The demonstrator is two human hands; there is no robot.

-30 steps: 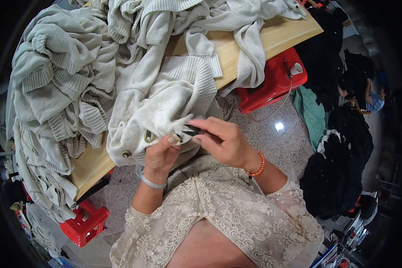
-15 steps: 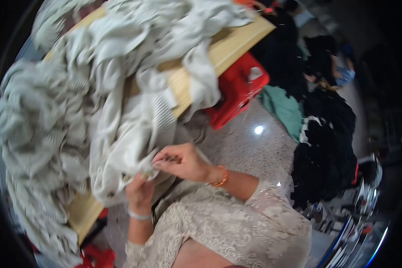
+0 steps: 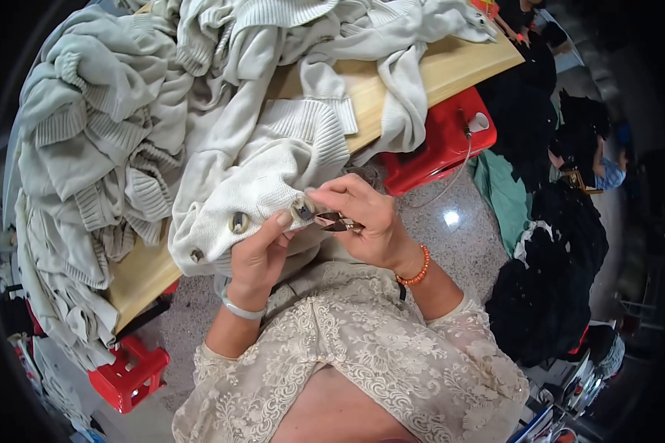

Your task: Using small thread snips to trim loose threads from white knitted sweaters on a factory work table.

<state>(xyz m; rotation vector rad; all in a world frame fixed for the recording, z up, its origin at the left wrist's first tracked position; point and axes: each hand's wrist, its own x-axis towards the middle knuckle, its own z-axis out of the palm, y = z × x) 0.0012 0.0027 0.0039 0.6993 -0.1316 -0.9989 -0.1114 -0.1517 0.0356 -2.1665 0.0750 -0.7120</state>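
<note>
A cream knitted sweater (image 3: 262,181) with ribbed edges hangs from the table toward my lap. My left hand (image 3: 257,258) pinches its cloth, thumb on top, between two round pieces. One round piece with a dark centre and yellowish rim (image 3: 239,222) lies left of the thumb. A similar round piece (image 3: 303,210) sits right of the thumb, and a small dark button-like piece (image 3: 196,255) is near the lower left edge. Thread snips (image 3: 338,222) rest in my right hand (image 3: 369,221), blades toward the right round piece. Its fingertips touch the cloth there.
More cream knitwear (image 3: 118,96) is heaped over the pale wooden table (image 3: 458,66). A red stool (image 3: 440,136) with a white cone stands beyond the table edge; another red stool (image 3: 129,373) is at lower left. Black cloth piles (image 3: 543,288) and green fabric (image 3: 499,192) lie right.
The view has shifted, so the table and sweater appear farther right and higher. The sweater's round pieces now face up, and the snips show more clearly in my right hand.
</note>
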